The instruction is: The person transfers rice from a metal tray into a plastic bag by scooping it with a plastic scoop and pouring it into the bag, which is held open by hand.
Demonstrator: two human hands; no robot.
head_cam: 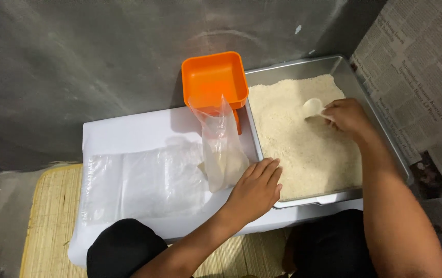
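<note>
Head view: right hand (348,117) pinching white scoop (312,107) over pale rice (303,149); left hand (256,189) spread

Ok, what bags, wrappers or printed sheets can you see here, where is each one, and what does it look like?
Clear plastic bag: upright beside the metal tray, by the left hand; narrow, see-through, a little rice at the bottom.
Stack of flat plastic bags: lying on the white board, left of the upright bag; rectangular, transparent.
Newspaper sheets: spread on the right, beside the tray; grey-white with dark print.
No screens or labels visible.
</note>
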